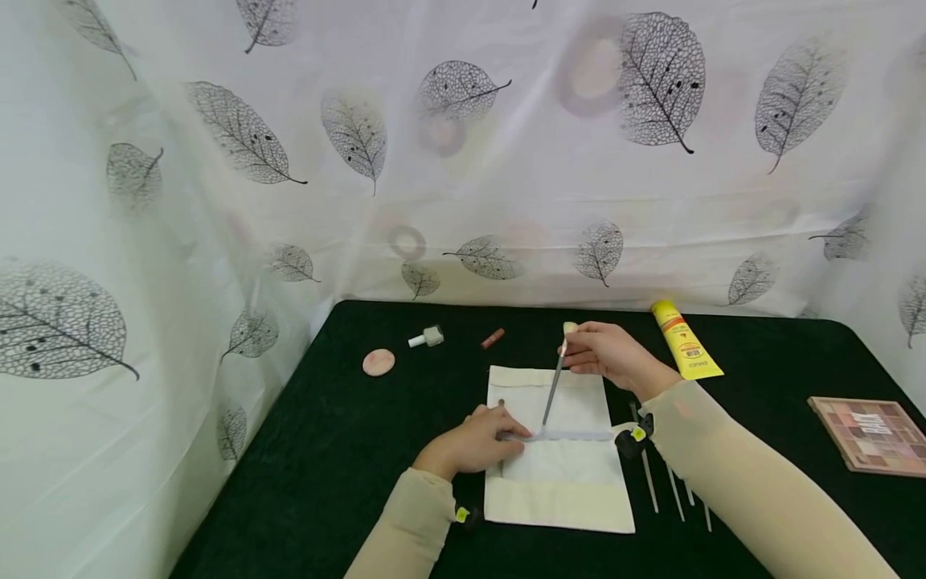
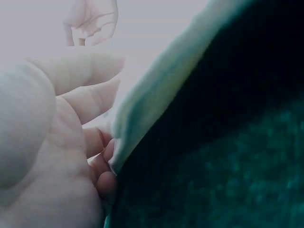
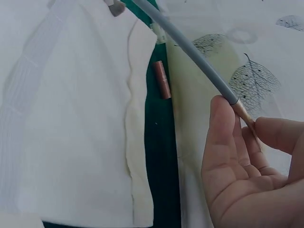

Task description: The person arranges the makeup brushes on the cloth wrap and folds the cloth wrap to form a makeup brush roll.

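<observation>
A white fabric brush pouch (image 1: 557,482) with a sheer band across its middle lies flat on the dark green tabletop. My left hand (image 1: 477,441) pinches the pouch at the left end of that band, its lower fingers curled at the pouch's edge in the left wrist view. Between thumb and fingertips, my right hand (image 1: 604,354) holds a makeup brush (image 1: 553,394) by its upper end. Its grey handle slants down to the band, with the pale head up by the fingers. Another brush head (image 3: 115,7) shows at the pouch's far left side.
Several loose brushes (image 1: 649,481) lie beside the pouch, partly under the right forearm. A yellow tube (image 1: 686,342) and an eyeshadow palette (image 1: 871,434) are to the right. Behind the pouch lie a round pink puff (image 1: 379,363), a nail polish bottle (image 1: 432,336) and a small reddish-brown tube (image 1: 493,338).
</observation>
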`<state>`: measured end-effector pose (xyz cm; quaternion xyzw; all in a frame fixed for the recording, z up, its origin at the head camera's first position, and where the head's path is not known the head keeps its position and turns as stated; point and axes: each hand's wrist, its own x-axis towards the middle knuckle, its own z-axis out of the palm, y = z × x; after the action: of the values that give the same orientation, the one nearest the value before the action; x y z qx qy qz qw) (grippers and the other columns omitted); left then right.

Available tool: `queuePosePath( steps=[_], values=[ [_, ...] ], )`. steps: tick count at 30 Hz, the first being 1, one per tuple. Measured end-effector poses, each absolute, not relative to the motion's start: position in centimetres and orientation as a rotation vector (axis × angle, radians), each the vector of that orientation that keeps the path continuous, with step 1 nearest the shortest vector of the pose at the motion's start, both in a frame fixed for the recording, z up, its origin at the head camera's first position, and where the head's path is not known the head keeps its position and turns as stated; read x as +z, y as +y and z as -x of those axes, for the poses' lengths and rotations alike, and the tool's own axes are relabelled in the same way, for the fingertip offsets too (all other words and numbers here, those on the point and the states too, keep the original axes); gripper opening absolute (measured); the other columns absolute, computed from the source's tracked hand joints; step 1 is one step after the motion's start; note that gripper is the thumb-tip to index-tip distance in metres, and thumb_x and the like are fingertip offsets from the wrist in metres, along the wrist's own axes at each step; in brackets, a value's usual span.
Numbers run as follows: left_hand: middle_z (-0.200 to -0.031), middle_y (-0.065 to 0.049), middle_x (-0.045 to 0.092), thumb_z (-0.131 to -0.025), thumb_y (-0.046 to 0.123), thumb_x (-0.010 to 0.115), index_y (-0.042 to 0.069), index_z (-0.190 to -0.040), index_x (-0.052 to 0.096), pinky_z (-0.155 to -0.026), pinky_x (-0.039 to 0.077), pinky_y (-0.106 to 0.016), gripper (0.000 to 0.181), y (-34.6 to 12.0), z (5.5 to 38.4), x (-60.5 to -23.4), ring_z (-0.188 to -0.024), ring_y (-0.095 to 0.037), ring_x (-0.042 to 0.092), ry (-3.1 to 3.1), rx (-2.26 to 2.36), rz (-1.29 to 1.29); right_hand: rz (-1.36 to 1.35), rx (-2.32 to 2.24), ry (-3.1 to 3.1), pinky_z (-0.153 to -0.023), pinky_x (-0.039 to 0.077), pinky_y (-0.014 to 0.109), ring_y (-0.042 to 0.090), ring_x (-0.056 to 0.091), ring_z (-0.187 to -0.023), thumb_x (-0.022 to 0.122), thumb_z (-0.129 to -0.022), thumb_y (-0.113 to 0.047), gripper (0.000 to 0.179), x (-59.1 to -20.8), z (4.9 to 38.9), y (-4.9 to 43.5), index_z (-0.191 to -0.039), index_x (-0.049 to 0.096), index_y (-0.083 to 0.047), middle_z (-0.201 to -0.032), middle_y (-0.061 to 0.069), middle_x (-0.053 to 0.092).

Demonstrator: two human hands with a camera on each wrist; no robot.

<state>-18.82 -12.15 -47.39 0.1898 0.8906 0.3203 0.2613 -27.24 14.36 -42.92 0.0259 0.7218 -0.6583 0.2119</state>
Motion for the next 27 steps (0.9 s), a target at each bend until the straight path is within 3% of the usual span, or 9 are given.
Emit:
queuePosePath(
  steps=[16, 27],
  values=[
    [-0.108, 0.015, 0.059, -0.098, 0.034, 0.064, 0.027, -0.117, 0.072, -0.085, 0.042, -0.034, 0.021, -12.3, 18.9, -47.7, -0.102, -0.013, 0.043, 2.402, 0.906, -0.519, -0.033, -1.747, 2.046, -0.079, 0.058, 0.032, 0.022, 0.071, -0.087, 0.052, -0.106, -0.020, 0.034, -44.6, 27.6, 12.1, -0.129, 0.049, 0.005, -0.105, 0.016, 0.068],
    [-0.110, 0.014, 0.061, -0.098, 0.036, 0.064, 0.027, -0.115, 0.070, -0.087, 0.043, -0.036, 0.019, -12.4, 19.0, -47.8, -0.103, -0.014, 0.044, 2.387, 0.946, -0.493, -0.003, -1.740, 2.014, -0.079, 0.058, 0.032, 0.021, 0.070, -0.084, 0.053, -0.105, -0.014, 0.024, -44.8, 27.0, 11.3, -0.119, 0.053, 0.006, -0.099, 0.016, 0.068]
  ],
)
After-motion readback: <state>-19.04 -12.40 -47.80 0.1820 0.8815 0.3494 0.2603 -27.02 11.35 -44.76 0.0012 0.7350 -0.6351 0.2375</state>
